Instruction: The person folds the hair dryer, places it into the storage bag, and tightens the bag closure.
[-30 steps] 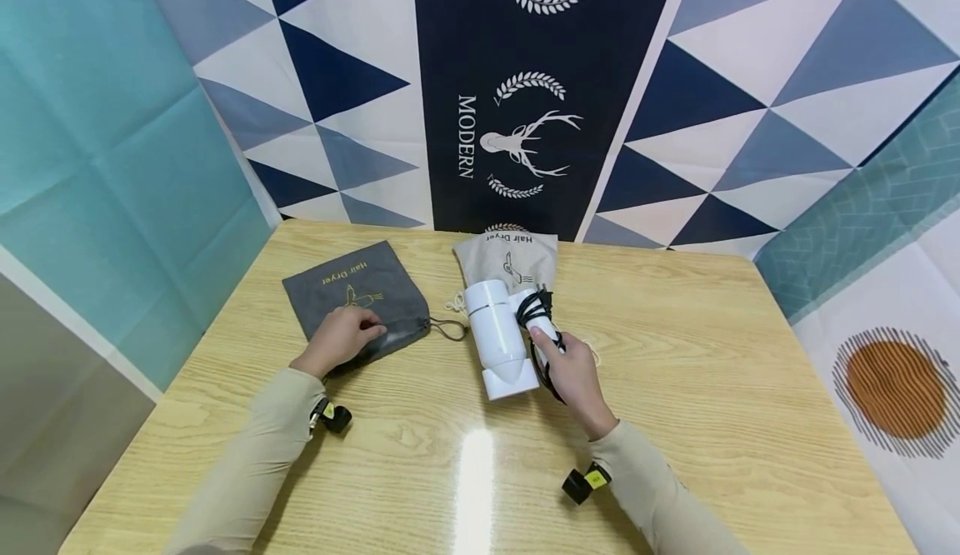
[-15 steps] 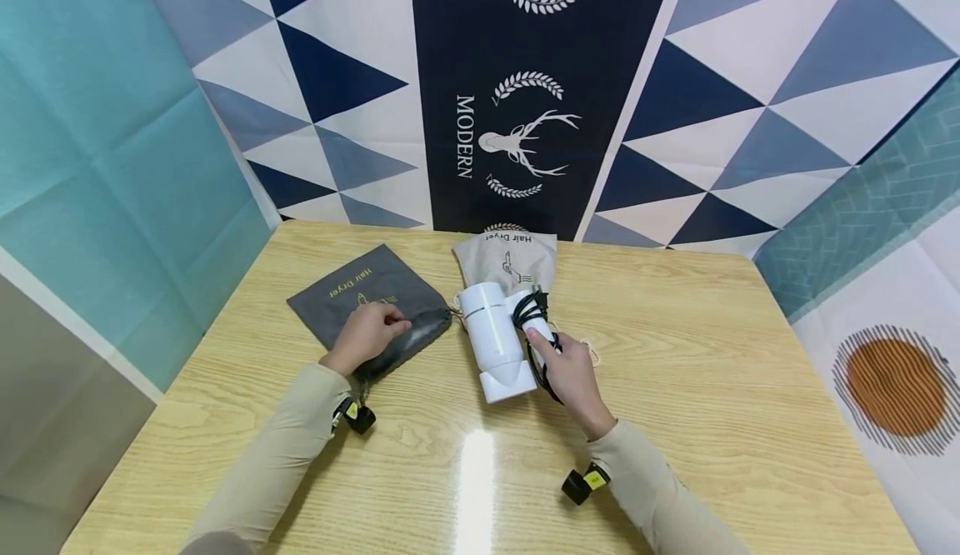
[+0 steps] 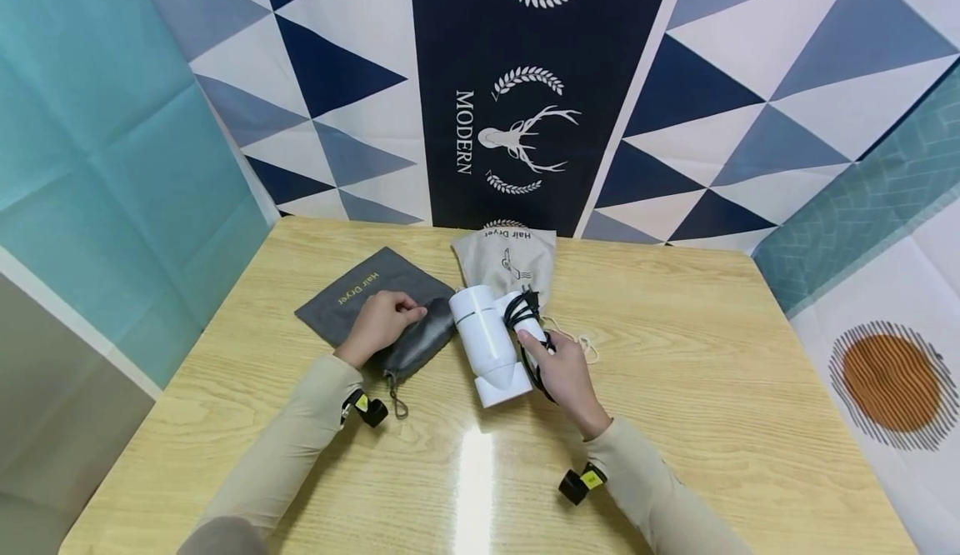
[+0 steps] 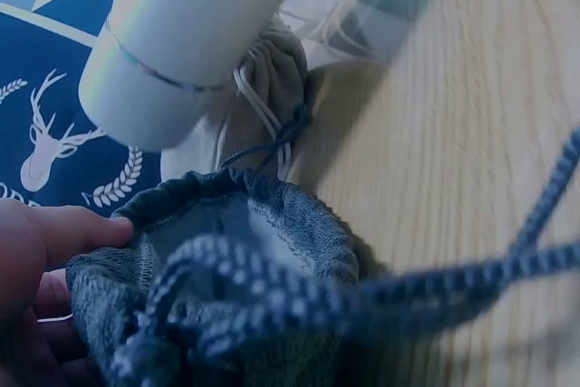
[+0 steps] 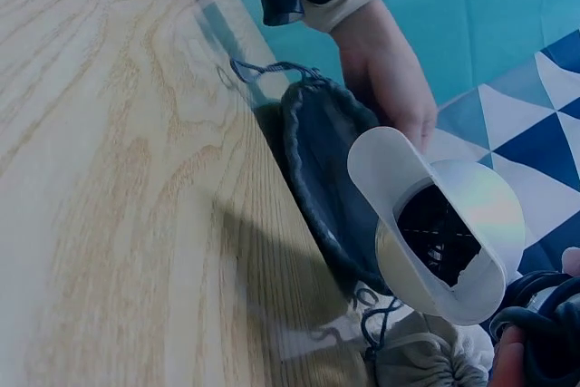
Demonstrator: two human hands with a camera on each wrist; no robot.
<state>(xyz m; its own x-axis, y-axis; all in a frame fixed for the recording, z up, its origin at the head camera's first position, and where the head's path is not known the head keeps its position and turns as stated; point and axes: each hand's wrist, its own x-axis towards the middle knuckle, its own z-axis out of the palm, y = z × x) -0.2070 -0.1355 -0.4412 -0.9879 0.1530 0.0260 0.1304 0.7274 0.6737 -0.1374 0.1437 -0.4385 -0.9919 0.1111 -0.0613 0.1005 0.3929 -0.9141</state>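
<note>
A dark grey drawstring bag (image 3: 352,287) printed "Hair Dryer" lies left of centre in the head view. Its mouth gapes towards the right, as the left wrist view shows around the bag's rim (image 4: 322,228). My left hand (image 3: 384,323) pinches the upper edge of that mouth and lifts it. A white hair dryer (image 3: 483,330) is gripped by its handle in my right hand (image 3: 564,372), a black cord (image 3: 517,315) wound around the handle. The dryer's body tilts beside the bag's opening, its wide nozzle (image 5: 372,138) turned towards the right wrist camera.
A light beige drawstring bag (image 3: 510,259), also printed "Hair Dryer", lies behind the dryer near the back wall. Its pale cord (image 3: 585,347) trails to the right. The wooden table (image 3: 712,388) meets patterned cloth at the back and sides.
My left hand has moved right, turning the grey bag and raising its rim so the mouth opens. The hair dryer in my right hand has shifted slightly left, towards the bag.
</note>
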